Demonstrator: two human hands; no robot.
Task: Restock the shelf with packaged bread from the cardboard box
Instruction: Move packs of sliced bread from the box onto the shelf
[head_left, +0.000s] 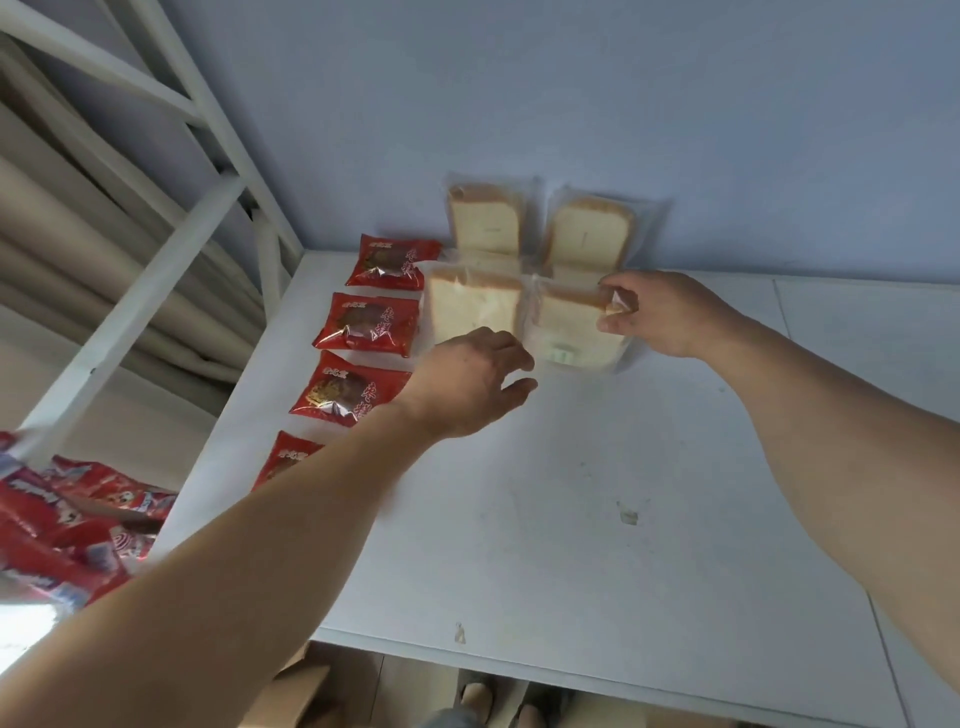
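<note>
Several clear packs of sliced white bread lie on the white shelf (571, 493) near the back wall. Two sit at the back: one (485, 221) on the left, one (589, 234) on the right. Two lie in front of them: a left pack (470, 306) and a right pack (569, 327). My right hand (660, 312) pinches the right edge of the front right pack between thumb and fingers. My left hand (467, 384) hovers just in front of the front left pack with fingers loosely spread, holding nothing. A corner of the cardboard box (296, 691) shows under the shelf's front edge.
A column of several red snack packets (366, 325) runs along the shelf's left side. More red-and-white packets (67, 525) are piled on a lower level at the far left. White shelf posts (171, 260) rise at the left. Feet (498, 701) show below the shelf.
</note>
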